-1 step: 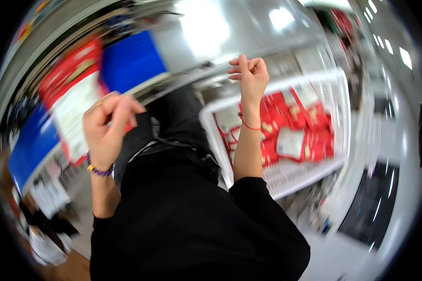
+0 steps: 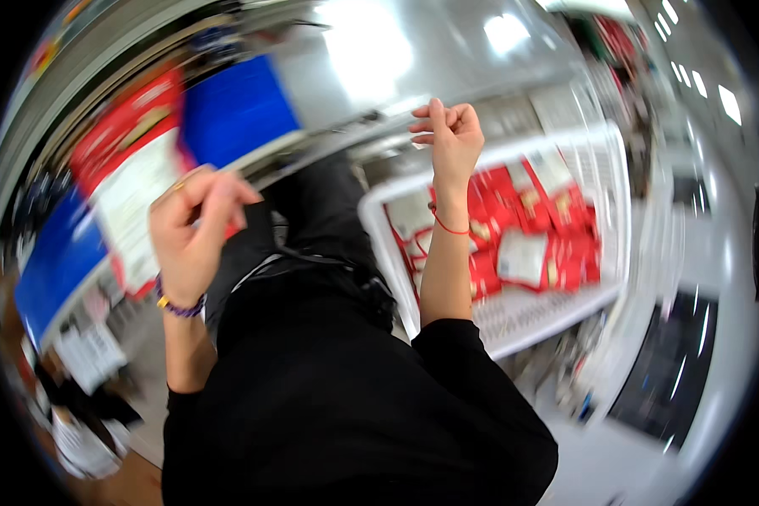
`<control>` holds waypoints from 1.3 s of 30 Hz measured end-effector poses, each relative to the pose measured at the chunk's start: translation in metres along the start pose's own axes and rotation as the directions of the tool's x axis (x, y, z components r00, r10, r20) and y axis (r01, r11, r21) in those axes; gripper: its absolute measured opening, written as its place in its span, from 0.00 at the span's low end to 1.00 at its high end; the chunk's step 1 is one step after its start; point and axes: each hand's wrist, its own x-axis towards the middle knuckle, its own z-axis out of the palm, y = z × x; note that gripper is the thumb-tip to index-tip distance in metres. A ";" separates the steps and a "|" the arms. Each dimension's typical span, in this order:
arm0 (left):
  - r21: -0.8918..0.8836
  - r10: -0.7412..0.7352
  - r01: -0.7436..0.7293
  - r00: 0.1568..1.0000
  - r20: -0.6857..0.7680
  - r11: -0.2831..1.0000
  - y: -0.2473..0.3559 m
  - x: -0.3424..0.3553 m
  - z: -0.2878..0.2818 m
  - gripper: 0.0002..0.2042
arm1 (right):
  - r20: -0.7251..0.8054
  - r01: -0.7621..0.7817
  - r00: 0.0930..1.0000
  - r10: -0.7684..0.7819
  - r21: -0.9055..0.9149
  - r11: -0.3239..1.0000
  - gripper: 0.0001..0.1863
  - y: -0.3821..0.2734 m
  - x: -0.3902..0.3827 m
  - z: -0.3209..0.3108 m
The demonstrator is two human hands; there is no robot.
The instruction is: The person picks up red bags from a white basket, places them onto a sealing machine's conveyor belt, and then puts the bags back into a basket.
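My left hand (image 2: 196, 223), slightly blurred, has its fingers curled in and shows nothing between them. It hangs by the right edge of a large red and white bag (image 2: 135, 190), overlapping it; whether they touch I cannot tell. The bag lies across a blue surface (image 2: 238, 110) at the left. My right hand (image 2: 454, 139) is raised above the far rim of a white plastic crate (image 2: 620, 194). Its fingers are loosely bent and apart, holding nothing visible. Inside the crate lie several red and white packets (image 2: 521, 253), partly covered by my right forearm.
Beyond the crate runs a shiny metal table (image 2: 447, 63) with bright reflections. A white paper sheet (image 2: 90, 356) sits at the lower left, near a white shoe (image 2: 84, 447). A dark panel (image 2: 666, 371) stands out on the pale floor at the right.
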 end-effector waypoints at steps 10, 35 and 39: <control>0.091 -0.152 0.127 0.915 0.374 0.988 -0.001 0.031 0.087 0.10 | -0.641 -0.557 0.540 -0.545 -0.758 0.340 0.28 0.046 -0.103 -0.413; 0.155 -0.191 0.140 0.901 0.389 0.978 -0.014 0.010 0.047 0.08 | -0.557 -0.698 0.668 -0.494 -0.699 -0.156 0.11 0.047 -0.073 -0.480; 0.109 -0.259 0.235 0.881 0.395 0.966 -0.020 0.007 0.045 0.09 | -0.617 -0.740 0.672 -0.410 -0.582 -0.337 0.18 0.062 -0.084 -0.519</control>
